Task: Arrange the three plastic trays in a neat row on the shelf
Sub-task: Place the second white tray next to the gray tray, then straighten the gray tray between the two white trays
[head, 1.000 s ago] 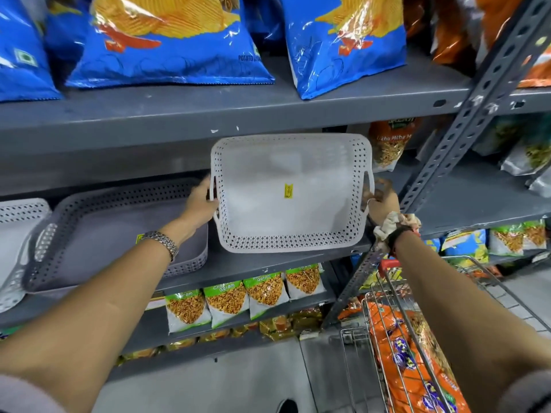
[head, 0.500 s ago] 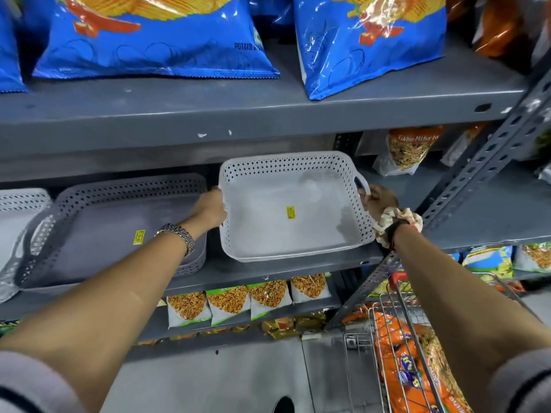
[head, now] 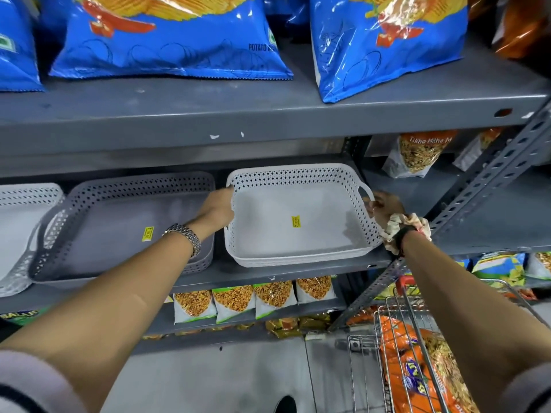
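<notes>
Three perforated plastic trays lie side by side on the grey metal shelf (head: 268, 271). The white tray (head: 268, 225) at the right carries a yellow sticker and rests flat on the shelf. My left hand (head: 217, 204) grips its left rim and my right hand (head: 384, 204) holds its right handle. A grey tray (head: 113, 225) sits just left of it, partly behind my left forearm. A second white tray (head: 18, 216) is cut off by the left edge of the view.
Large blue chip bags (head: 170, 40) fill the shelf above. Snack packets (head: 253, 296) line the shelf below. A slanted metal upright (head: 483, 186) stands right of the white tray. A wire shopping cart (head: 417, 347) with orange packets is at the lower right.
The white tray, held tilted up in front of the shelf a second ago, has come down flat onto the shelf beside the grey tray. Both hands stay on it.
</notes>
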